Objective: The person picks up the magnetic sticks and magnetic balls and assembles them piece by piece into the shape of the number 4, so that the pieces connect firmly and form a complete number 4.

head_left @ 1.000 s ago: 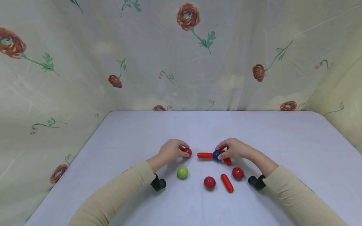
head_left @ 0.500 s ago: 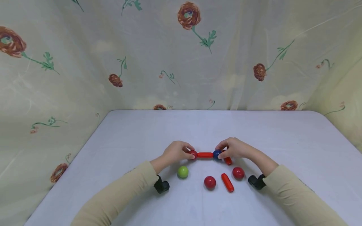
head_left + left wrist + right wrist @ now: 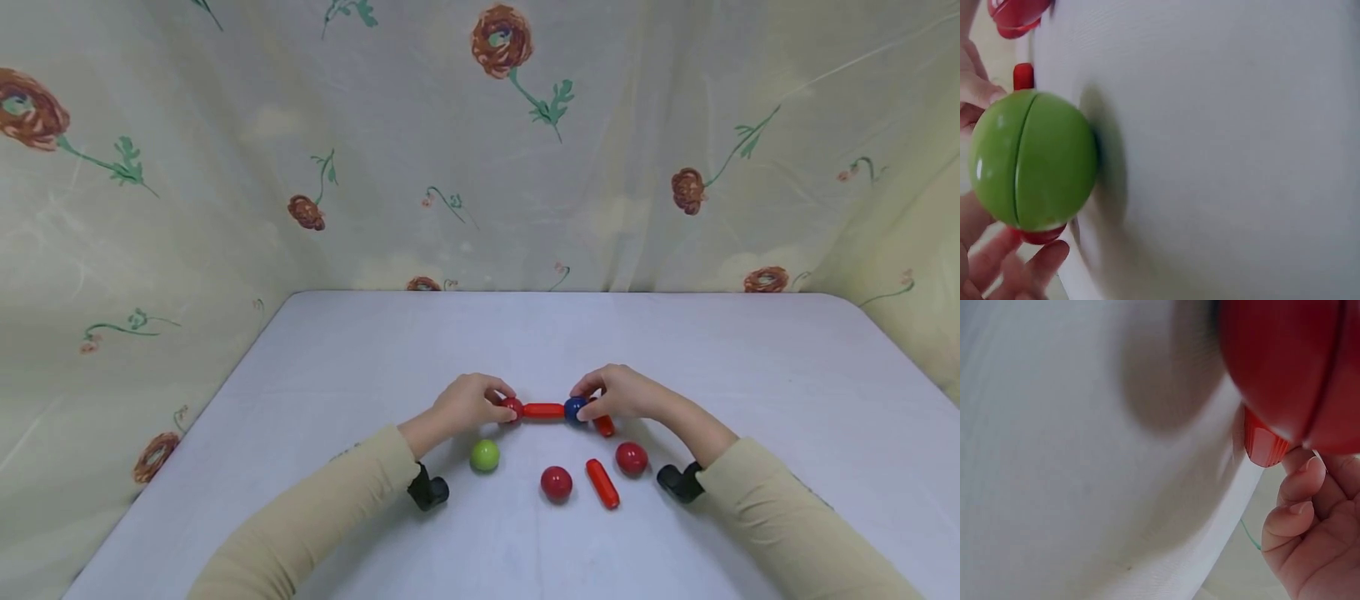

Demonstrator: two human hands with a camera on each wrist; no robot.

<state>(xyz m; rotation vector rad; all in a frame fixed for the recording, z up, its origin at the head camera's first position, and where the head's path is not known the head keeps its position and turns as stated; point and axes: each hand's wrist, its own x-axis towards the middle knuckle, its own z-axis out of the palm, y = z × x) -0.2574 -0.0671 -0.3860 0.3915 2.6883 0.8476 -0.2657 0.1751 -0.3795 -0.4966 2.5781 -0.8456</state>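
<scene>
In the head view my left hand (image 3: 468, 402) pinches a red ball (image 3: 513, 409) between thumb and fingers. The ball meets the left end of a short red rod (image 3: 543, 411) lying crosswise on the table. At the rod's other end is a blue ball (image 3: 574, 410), held by the thumb and fingers of my right hand (image 3: 626, 393). A second red rod (image 3: 604, 426) slants out from beneath that hand, its far end hidden. A green ball (image 3: 1035, 159) blocks much of the left wrist view, with fingers showing past it.
Closer to me lie two more red balls, one in the middle (image 3: 557, 484) and one to the right (image 3: 632, 458). Between them a loose red rod (image 3: 602, 483) lies slanted. The white table (image 3: 420, 333) backs onto a flowered curtain (image 3: 420, 108).
My left hand has carried its red ball rightward until it meets the rod's end. Since half a second ago both hands have hardly moved; the right hand has kept its place throughout.
</scene>
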